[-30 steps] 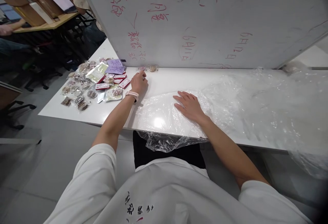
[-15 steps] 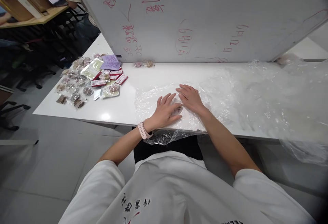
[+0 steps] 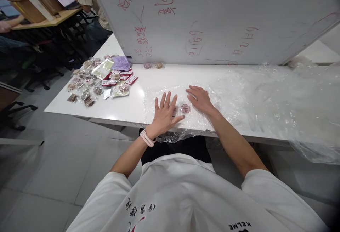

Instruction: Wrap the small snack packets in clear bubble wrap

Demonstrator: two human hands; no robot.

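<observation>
A sheet of clear plastic film [image 3: 233,108] lies crinkled over the white table [image 3: 111,108], its near edge hanging past the front. My left hand [image 3: 164,113] rests on the film with its fingers spread, partly covering one small packet. Just right of that hand a small round packet with dark print [image 3: 185,108] shows between the two hands. My right hand [image 3: 199,99] lies on the film beyond the packet, fingers stretched out and pointing left. Neither hand grips anything.
At the table's left end lies a pile of small wrapped packets [image 3: 89,83], with red-and-white boxes [image 3: 108,82] and a purple packet [image 3: 120,63]. Two small packets [image 3: 158,65] sit by the whiteboard [image 3: 217,19] that stands along the back. Another person sits near a desk [image 3: 57,19] at far left.
My left hand has moved slightly left and its fingers have spread, uncovering the round packet. The right hand has stayed almost in place. The view has shifted a little.
</observation>
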